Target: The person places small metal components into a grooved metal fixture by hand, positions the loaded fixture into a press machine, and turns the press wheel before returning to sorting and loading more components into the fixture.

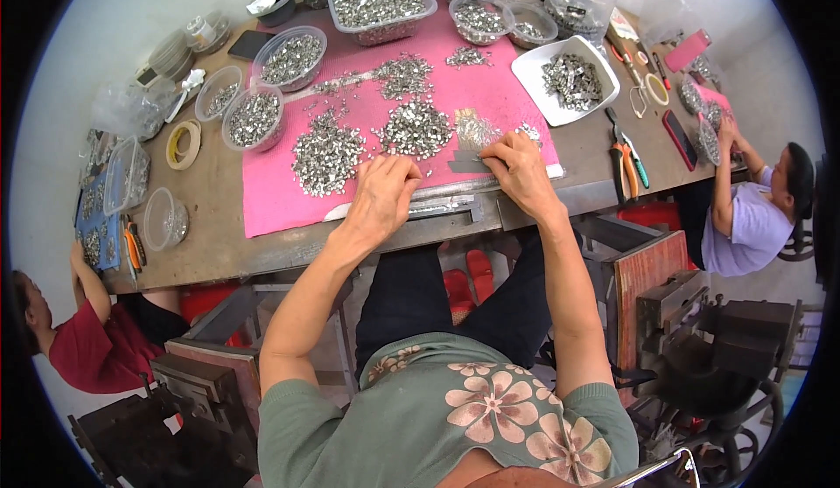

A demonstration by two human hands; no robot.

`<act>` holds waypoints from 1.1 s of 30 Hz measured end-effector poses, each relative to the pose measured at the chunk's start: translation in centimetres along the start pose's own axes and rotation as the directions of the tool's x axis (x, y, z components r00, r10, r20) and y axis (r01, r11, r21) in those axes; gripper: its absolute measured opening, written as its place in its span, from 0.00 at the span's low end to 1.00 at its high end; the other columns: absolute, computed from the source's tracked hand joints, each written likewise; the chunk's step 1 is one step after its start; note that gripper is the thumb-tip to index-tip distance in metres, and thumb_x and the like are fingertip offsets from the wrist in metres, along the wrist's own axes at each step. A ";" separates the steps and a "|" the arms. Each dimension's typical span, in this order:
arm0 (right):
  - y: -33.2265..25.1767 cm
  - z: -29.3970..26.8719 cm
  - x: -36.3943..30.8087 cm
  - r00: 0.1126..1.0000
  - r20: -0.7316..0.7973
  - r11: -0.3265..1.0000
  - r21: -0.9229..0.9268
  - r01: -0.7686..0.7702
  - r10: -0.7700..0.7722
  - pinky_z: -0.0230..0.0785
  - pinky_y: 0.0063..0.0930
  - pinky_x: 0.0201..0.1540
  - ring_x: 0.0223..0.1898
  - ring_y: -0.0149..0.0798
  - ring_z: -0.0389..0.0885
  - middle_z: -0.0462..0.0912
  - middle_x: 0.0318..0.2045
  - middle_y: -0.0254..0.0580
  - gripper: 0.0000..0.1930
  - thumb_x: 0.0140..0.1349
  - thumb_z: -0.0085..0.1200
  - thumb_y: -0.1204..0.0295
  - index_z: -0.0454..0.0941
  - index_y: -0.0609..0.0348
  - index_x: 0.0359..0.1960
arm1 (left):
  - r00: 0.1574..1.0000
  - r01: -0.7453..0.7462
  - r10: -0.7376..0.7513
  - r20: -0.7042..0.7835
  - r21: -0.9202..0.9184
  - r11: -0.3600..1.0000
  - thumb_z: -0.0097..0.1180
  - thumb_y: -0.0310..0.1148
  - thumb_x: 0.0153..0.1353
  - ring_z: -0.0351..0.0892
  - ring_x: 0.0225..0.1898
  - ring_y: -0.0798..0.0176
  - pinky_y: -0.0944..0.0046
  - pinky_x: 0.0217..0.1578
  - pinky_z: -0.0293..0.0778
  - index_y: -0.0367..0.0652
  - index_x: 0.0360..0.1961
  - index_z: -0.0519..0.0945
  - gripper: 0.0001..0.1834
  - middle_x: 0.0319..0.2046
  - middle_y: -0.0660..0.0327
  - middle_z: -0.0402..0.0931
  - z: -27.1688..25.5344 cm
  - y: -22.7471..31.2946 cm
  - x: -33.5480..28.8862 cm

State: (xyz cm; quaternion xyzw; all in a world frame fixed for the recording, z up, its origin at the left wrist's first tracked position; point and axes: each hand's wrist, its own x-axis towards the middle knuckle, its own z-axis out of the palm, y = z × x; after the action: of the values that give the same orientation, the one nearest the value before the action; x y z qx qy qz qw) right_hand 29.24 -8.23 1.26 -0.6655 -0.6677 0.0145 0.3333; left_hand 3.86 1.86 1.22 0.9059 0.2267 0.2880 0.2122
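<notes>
My left hand is closed in a pinch at the near edge of a pink mat. Its fingertips are just short of a pile of small silvery metal pieces; whatever they hold is too small to make out. To the right, my right hand is also pinched, its fingertips at the end of a flat grey strip. Any piece in it is hidden. A metal rail-like fixture runs along the table edge between the hands. Another pile of metal pieces lies left of my left hand.
Plastic tubs of metal pieces, such as a large rectangular one, line the back. A white tray stands right, with pliers and a phone beyond. Tape lies left. Co-workers sit at left and right.
</notes>
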 end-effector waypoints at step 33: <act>-1.5 1.7 -3.8 0.888 -0.354 0.932 0.315 -0.182 0.293 0.71 0.28 0.33 0.28 0.35 0.78 0.80 0.29 0.40 0.04 0.63 0.62 0.79 0.83 0.63 0.39 | 0.976 -0.151 0.154 -0.155 0.031 0.988 0.66 0.26 0.58 0.77 0.40 0.54 0.52 0.52 0.67 0.43 0.38 0.84 0.06 0.37 0.59 0.81 1.9 3.6 -2.4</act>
State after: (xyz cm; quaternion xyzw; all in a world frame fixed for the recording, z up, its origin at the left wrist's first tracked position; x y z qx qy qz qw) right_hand 26.73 -11.10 -0.97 -0.6794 -0.4909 0.0130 0.5452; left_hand 4.38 -2.83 0.65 0.8971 0.1752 0.3718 0.1622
